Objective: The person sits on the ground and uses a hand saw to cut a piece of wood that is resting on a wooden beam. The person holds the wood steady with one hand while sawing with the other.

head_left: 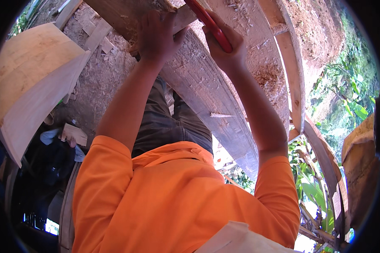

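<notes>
My right hand is wrapped round the red handle of a tool. The rest of the tool runs out past the top edge, so its kind is hidden. To its left, my left hand grips a pale strip of wood, thumb set apart from the fingers, above a long thick plank. A broad brown board meets the left hand at the top. Some of the left fingertips are in shadow.
Sawdust and shavings cover the wide plank at right. Curved timber frames stand beyond it, near green plants. A large pale wooden panel fills the left. Below it, another person holds a small wooden block.
</notes>
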`<control>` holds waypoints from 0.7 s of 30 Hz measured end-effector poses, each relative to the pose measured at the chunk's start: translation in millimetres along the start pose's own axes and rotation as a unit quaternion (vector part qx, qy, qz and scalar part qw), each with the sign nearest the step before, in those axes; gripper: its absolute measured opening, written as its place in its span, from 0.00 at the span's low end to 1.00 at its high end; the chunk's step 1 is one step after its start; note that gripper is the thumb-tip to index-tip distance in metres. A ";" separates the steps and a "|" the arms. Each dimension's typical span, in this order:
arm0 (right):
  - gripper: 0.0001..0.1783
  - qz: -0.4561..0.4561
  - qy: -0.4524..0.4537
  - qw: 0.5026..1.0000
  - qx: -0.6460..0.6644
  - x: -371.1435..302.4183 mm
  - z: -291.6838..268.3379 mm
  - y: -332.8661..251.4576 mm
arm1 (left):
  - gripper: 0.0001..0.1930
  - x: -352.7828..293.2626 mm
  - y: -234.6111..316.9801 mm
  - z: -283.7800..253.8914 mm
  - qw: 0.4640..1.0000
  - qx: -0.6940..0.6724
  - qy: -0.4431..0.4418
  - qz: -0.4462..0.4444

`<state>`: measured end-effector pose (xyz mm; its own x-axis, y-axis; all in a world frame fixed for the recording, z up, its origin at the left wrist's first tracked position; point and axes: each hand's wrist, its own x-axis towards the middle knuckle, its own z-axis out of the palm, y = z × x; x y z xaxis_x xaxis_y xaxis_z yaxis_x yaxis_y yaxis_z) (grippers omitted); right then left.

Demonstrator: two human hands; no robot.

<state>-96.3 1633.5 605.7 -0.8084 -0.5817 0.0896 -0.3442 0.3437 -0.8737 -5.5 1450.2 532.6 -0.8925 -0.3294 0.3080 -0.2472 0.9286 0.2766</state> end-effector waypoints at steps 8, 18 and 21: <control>0.26 0.059 0.020 0.998 -0.017 -36.9 -13.0 5.4 | 0.27 2.7 6.3 -9.4 1.000 0.010 -0.015 -0.008; 0.25 0.104 -0.012 0.981 -0.162 -193.4 -107.3 14.4 | 0.26 7.0 12.3 -13.6 0.999 -0.029 -0.008 -0.045; 0.27 0.129 -0.021 0.979 -0.153 -200.4 -116.8 11.7 | 0.27 4.6 6.5 -7.0 0.999 0.002 0.048 -0.008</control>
<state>5.9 1840.2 633.3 -0.8691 -0.4741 -0.1413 -0.2631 0.6849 -0.6795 -8.6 1453.5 542.1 -0.8482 -0.3595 0.3891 -0.2639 0.9236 0.2781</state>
